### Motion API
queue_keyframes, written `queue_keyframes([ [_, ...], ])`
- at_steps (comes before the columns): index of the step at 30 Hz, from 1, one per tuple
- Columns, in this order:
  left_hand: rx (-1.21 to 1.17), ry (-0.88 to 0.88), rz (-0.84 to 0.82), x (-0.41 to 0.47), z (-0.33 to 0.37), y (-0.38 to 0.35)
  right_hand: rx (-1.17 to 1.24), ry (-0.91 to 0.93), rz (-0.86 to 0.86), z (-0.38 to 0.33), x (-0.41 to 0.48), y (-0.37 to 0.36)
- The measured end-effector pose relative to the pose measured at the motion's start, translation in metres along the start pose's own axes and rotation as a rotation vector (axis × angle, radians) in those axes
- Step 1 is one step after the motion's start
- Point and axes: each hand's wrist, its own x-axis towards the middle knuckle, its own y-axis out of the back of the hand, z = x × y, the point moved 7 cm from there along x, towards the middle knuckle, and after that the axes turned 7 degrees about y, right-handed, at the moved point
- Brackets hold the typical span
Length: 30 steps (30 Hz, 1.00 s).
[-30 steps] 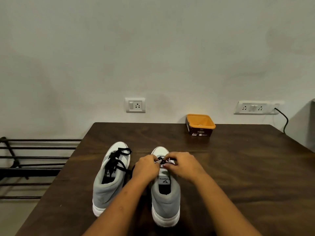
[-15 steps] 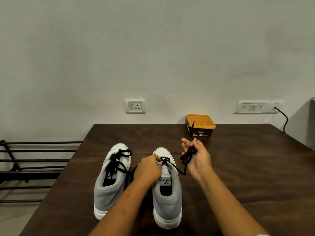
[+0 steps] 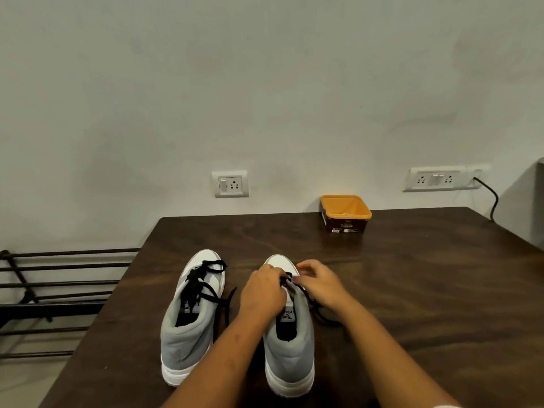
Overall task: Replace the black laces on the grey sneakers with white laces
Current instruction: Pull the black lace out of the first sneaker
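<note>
- My right hand (image 3: 321, 285), which half a second ago was lifted off to the right drawing out a length of lace (image 3: 317, 310), is back at the eyelets near the toe of the right sneaker (image 3: 290, 348).
- Its thumb and forefinger pinch the lace there; the other fingers are raised.
- The drawn length now lies slack on the table (image 3: 412, 290), just right of that shoe.
- My left hand (image 3: 262, 293) has not left the shoe: it is curled over the front, holding it down. Whether it also pinches lace is hidden from me.
- I read this as one crossing freed and the next pull about to start, so unlacing of this shoe is well on but unfinished.
- The left sneaker (image 3: 191, 319) stands just beside it, its own lace (image 3: 203, 279) loosened but threaded.
- No white laces are in sight; I cannot tell what the orange tub (image 3: 346, 212) at the far edge holds.
</note>
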Motion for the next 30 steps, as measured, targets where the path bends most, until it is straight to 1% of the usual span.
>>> queue_keyframes([
  [1, 0.003, 0.004, 0.002, 0.001, -0.002, 0.0, -0.005, 0.024, -0.088, -0.005, -0.002, -0.011],
  [2, 0.012, 0.006, 0.008, 0.002, -0.003, 0.001, -0.094, 0.052, -0.145, -0.007, -0.004, -0.017],
  [3, 0.025, 0.007, 0.016, 0.002, -0.002, 0.001, -0.159, 0.064, -0.159, -0.008, -0.005, -0.021],
  [5, 0.066, 0.001, 0.027, 0.003, 0.002, 0.0, -0.211, 0.066, -0.108, -0.005, -0.004, -0.019],
  [8, 0.169, -0.03, 0.049, 0.003, 0.01, -0.003, -0.218, 0.059, -0.022, -0.003, -0.002, -0.016],
  [10, 0.197, -0.032, 0.045, 0.004, 0.009, -0.005, -0.226, 0.066, -0.018, -0.002, -0.002, -0.019],
  [12, 0.187, -0.037, 0.045, 0.007, 0.006, -0.006, -0.201, 0.056, -0.002, 0.0, -0.002, -0.022],
  [14, 0.162, -0.049, 0.05, 0.007, 0.003, -0.004, -0.114, 0.024, 0.033, 0.004, -0.001, -0.022],
  [16, 0.06, -0.023, 0.076, 0.007, 0.0, 0.0, -0.041, -0.004, 0.066, 0.008, -0.001, -0.021],
  [17, -0.017, 0.021, 0.097, 0.006, -0.005, 0.003, -0.013, -0.012, 0.076, 0.009, -0.001, -0.021],
  [19, -0.234, 0.177, 0.147, 0.005, -0.02, 0.005, 0.02, -0.025, 0.085, 0.011, 0.0, -0.021],
  [21, -0.484, 0.394, 0.15, 0.004, -0.038, 0.002, 0.011, -0.034, 0.083, 0.013, 0.0, -0.022],
  [23, -0.748, 0.62, 0.087, 0.001, -0.051, -0.011, -0.018, -0.035, 0.081, 0.014, 0.002, -0.022],
  [25, -1.029, 0.734, -0.045, 0.002, -0.052, -0.025, -0.049, -0.026, 0.076, 0.015, 0.004, -0.023],
  [26, -1.105, 0.748, -0.126, 0.0, -0.049, -0.027, -0.07, -0.021, 0.075, 0.016, 0.005, -0.024],
  [27, -1.095, 0.717, -0.182, 0.001, -0.045, -0.025, -0.09, -0.018, 0.075, 0.016, 0.006, -0.024],
  [28, -1.036, 0.647, -0.208, 0.004, -0.042, -0.02, -0.112, -0.015, 0.075, 0.017, 0.006, -0.025],
  [30, -0.778, 0.442, -0.146, 0.014, -0.036, -0.007, -0.146, -0.014, 0.066, 0.017, 0.008, -0.027],
])
